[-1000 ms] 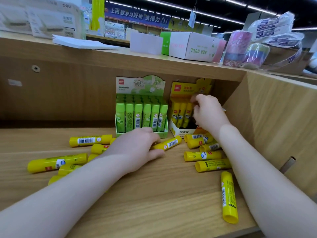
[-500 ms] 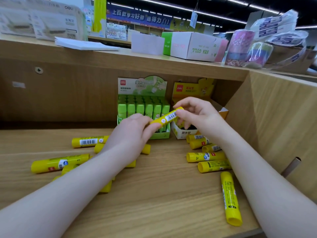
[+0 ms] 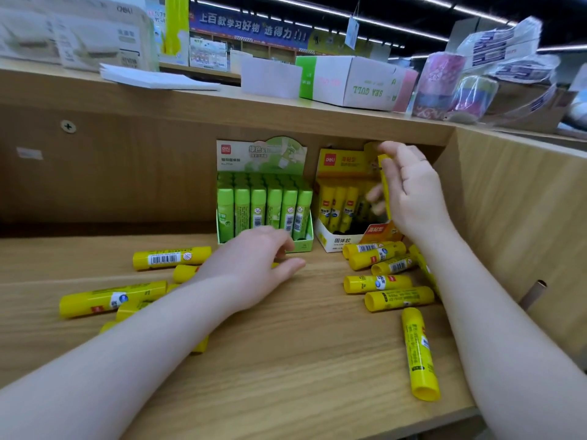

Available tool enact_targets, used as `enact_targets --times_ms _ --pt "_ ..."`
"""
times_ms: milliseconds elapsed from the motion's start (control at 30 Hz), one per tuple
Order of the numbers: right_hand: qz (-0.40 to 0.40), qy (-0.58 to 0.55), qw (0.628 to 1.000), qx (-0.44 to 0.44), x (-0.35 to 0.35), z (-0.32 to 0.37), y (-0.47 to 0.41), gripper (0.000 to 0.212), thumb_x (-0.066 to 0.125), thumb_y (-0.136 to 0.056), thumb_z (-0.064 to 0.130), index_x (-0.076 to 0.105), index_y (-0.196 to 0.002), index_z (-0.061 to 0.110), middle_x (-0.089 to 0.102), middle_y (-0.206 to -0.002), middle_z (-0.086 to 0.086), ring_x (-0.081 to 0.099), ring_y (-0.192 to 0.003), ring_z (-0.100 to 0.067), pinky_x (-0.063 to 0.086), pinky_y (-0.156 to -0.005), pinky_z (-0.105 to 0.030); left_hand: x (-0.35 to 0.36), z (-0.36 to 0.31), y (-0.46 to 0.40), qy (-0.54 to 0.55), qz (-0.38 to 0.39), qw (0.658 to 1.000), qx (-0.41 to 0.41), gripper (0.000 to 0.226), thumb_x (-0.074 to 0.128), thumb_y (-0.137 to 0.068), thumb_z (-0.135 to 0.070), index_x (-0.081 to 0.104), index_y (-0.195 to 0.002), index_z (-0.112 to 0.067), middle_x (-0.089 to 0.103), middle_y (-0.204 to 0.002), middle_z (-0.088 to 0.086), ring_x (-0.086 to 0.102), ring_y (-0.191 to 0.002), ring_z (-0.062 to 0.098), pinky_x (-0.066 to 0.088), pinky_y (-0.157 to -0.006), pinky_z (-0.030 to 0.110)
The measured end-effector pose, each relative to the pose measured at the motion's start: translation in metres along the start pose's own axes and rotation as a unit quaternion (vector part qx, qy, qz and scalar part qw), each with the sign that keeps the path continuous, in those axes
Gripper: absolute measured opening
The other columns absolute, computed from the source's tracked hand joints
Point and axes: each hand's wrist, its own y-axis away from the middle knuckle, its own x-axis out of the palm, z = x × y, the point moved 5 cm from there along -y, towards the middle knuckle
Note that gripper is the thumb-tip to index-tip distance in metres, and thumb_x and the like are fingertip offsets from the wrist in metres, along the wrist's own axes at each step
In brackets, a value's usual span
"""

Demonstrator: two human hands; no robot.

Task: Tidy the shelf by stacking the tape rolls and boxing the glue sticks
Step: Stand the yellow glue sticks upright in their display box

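Here the right hand (image 3: pixel 413 192) pinches a yellow glue stick (image 3: pixel 385 182) upright, fingers curled round it, just above the open yellow display box (image 3: pixel 343 236) at the back of the shelf (image 3: pixel 286 360). The stick's lower end is blurred, perhaps already inside the box. The left hand (image 3: pixel 251 268) rests relaxed and empty over loose glue sticks (image 3: pixel 171 258) lying on the shelf.

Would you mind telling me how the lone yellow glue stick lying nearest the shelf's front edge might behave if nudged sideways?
The yellow cylindrical glue stick looks round and smooth, so it would probably roll. It lies near the wooden shelf front edge, so it could drop off. It seems rigid plastic, likely light.
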Motion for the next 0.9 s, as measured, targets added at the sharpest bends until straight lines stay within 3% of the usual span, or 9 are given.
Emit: enact_targets --times_ms 100,167,233,300,400,500,567,700,900 --pt "0.059 0.165 0.984 0.029 0.0 -0.012 -0.001 0.032 0.046 -0.096 0.024 0.043 -0.125 0.011 0.051 -0.096 -0.003 0.053 -0.07 -0.027 0.041 -0.066 -0.031 -0.001 -0.001 0.001 -0.028 0.004 1.0 -0.004 0.03 0.045 -0.09 -0.048 0.056 -0.105 -0.025 0.053 -0.101 -0.009 0.048 -0.089 0.011 0.047 -0.083 0.033" --pt "0.087 0.23 0.967 0.06 -0.002 -0.017 0.0 0.025 0.051 -0.093 0.025 0.045 -0.112 0.009 0.054 -0.09 -0.006 0.052 -0.076 -0.03 0.039 -0.067 -0.033 -0.003 -0.002 0.002 -0.052 0.009 0.999 -0.005 0.031 0.042 -0.09 -0.05 0.055 -0.105 -0.026 0.054 -0.103 -0.009 0.049 -0.09 0.012 0.048 -0.081 0.033" --pt "0.095 0.246 0.963 0.05 -0.004 -0.011 0.0 0.012 0.051 -0.087 0.018 0.054 -0.094 0.009 0.05 -0.091 -0.007 0.053 -0.08 -0.031 0.042 -0.069 -0.034 -0.005 -0.003 0.003 -0.077 0.024 0.997 -0.003 0.035 0.039 -0.09 -0.053 0.053 -0.108 -0.027 0.054 -0.109 -0.008 0.051 -0.098 0.014 0.047 -0.083 0.034" --pt "0.116 0.259 0.958 0.031 -0.003 -0.005 0.001 0.012 0.053 -0.084 0.016 0.062 -0.088 0.008 0.048 -0.096 -0.007 0.053 -0.084 -0.03 0.046 -0.074 -0.035 -0.008 -0.003 0.005 -0.102 0.057 0.993 0.006 0.044 0.036 -0.087 -0.06 0.05 -0.115 -0.029 0.051 -0.116 -0.009 0.05 -0.104 0.014 0.047 -0.084 0.032" --pt "0.129 0.269 0.954 0.031 0.0 -0.003 0.0 0.014 0.062 -0.084 0.016 0.063 -0.096 0.01 0.052 -0.102 -0.009 0.053 -0.089 -0.026 0.043 -0.075 -0.03 -0.009 -0.001 0.01 -0.138 0.125 0.982 0.026 0.059 0.031 -0.082 -0.068 0.041 -0.128 -0.032 0.043 -0.127 -0.011 0.043 -0.114 0.013 0.043 -0.091 0.031" --pt "0.152 0.268 0.946 0.102 0.009 -0.011 -0.005 0.03 0.067 -0.083 0.017 0.052 -0.109 0.01 0.051 -0.098 -0.008 0.048 -0.082 -0.024 0.038 -0.069 -0.03 -0.005 0.002 0.013 -0.165 0.164 0.972 0.033 0.066 0.029 -0.081 -0.07 0.034 -0.135 -0.033 0.038 -0.135 -0.01 0.038 -0.122 0.015 0.039 -0.099 0.034" --pt "0.148 0.263 0.942 0.148 0.014 -0.015 -0.008 0.036 0.068 -0.083 0.018 0.048 -0.111 0.008 0.047 -0.093 -0.007 0.048 -0.082 -0.025 0.04 -0.068 -0.032 -0.002 0.004 0.014 -0.164 0.168 0.972 0.028 0.064 0.03 -0.081 -0.07 0.033 -0.135 -0.034 0.038 -0.136 -0.009 0.041 -0.121 0.018 0.04 -0.098 0.036" --pt "0.13 0.302 0.938 0.111 0.024 -0.016 -0.009 0.018 0.06 -0.087 0.012 0.056 -0.102 0.002 0.046 -0.089 -0.009 0.055 -0.091 -0.034 0.04 -0.07 -0.032 0.0 0.007 0.013 -0.154 0.154 0.976 0.019 0.06 0.03 -0.083 -0.069 0.035 -0.132 -0.034 0.039 -0.133 -0.009 0.045 -0.118 0.021 0.041 -0.094 0.035" --pt "0.121 0.337 0.931 0.069 0.022 -0.024 -0.008 0.023 0.049 -0.092 0.013 0.063 -0.108 0.007 0.065 -0.099 -0.015 0.059 -0.092 -0.034 0.045 -0.08 -0.037 -0.001 0.007 0.012 -0.144 0.139 0.979 0.027 0.058 0.029 -0.085 -0.066 0.036 -0.133 -0.033 0.041 -0.134 -0.009 0.045 -0.118 0.02 0.041 -0.093 0.034"
